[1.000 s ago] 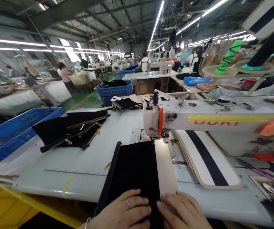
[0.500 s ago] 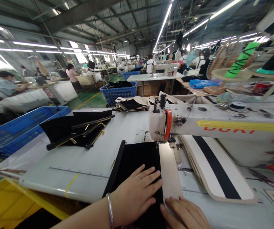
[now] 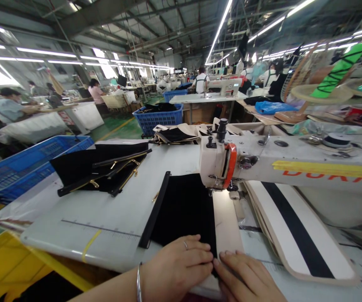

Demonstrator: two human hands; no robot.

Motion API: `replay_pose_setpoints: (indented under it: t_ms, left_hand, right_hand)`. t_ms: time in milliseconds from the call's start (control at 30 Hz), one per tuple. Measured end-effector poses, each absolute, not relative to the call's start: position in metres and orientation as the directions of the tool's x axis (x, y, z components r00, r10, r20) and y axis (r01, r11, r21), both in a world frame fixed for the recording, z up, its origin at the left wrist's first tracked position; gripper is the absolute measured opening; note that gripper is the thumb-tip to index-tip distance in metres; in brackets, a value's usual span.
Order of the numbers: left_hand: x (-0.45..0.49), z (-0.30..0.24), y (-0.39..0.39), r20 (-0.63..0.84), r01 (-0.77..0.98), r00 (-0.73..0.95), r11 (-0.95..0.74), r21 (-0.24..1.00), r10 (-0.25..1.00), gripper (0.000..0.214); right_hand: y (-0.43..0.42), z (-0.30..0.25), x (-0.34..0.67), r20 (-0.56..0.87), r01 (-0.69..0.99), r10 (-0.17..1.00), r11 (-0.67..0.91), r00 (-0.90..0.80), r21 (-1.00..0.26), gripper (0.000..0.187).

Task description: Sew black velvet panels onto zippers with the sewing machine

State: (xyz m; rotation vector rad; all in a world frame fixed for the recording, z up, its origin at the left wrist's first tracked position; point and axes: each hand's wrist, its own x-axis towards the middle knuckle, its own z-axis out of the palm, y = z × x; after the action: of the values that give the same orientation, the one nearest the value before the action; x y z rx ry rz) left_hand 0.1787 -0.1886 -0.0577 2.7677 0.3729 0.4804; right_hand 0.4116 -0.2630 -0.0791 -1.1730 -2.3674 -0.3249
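Left hand (image 3: pixel 183 262) is lying unclenched on the black fabric panel (image 3: pixel 183 209), which is reaching the sewing machine head (image 3: pixel 217 161). Right hand (image 3: pixel 250 274) is covering the beige strip (image 3: pixel 227 224), pinch unclear. Uneven pressure may be risking misalignment.

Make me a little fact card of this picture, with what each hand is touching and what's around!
Left hand: laid on the black fabric, fingertips near its right edge
Right hand: at the near end of the beige strip
Machine: sewing machine, front end over where fabric and strip meet
On the right: stacked white panels with a dark stripe
On the left: black pieces with gold zipper pulls
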Motion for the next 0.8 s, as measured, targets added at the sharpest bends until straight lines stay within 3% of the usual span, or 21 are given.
replay_pose_setpoints:
  t_ms: [500,800]
  left_hand:
    - [0.196,-0.061,-0.137,0.247,0.231,0.917,-0.921,0.313,0.314,0.024]
    - [0.206,-0.07,-0.099,0.244,0.251,0.916,-0.93,0.269,0.317,0.025]
  right_hand:
    - [-0.239,-0.065,0.405,0.438,0.841,0.796,0.521,-0.417,-0.145,0.031]
    - [-0.215,-0.072,0.407,0.263,0.89,0.902,0.4,-0.341,-0.218,0.035]
